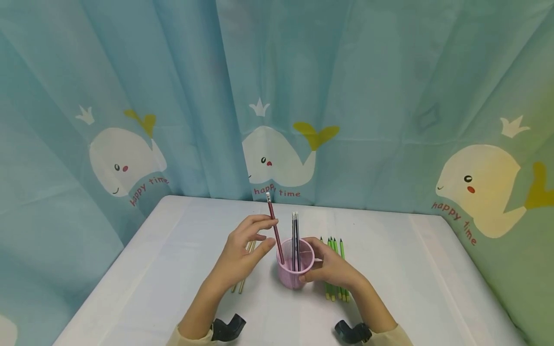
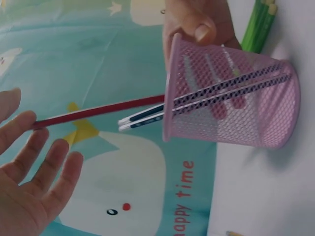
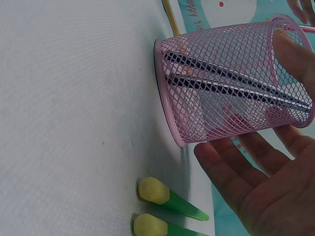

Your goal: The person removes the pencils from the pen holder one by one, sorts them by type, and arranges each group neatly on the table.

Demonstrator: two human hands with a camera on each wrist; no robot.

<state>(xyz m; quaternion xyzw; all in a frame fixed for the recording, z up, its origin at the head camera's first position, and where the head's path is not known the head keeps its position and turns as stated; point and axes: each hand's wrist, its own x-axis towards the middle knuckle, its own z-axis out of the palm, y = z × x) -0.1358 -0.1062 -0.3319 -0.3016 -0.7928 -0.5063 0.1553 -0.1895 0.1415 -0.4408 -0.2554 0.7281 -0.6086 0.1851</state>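
My left hand (image 1: 240, 252) holds a dark red pencil (image 1: 274, 226) by its upper part with the fingertips, the thumb apart from it. The pencil slants down into the mouth of a pink mesh pencil cup (image 1: 290, 278), its white eraser end up. Two dark pencils with silvery stripes (image 2: 206, 98) stand in the cup, leaning together against its rim. On the other side, my right hand (image 1: 331, 264) grips the cup, thumb at the rim and fingers around the wall (image 3: 261, 182). The cup stands upright on the white table.
Several green pencils (image 1: 341, 269) with yellow ends lie right of the cup, partly under my right hand and forearm. Gold-coloured pencils (image 1: 241, 287) lie to its left, partly hidden by my left hand. A blue-green curtain (image 1: 368, 120) with whales hangs behind the white table (image 1: 173, 230).
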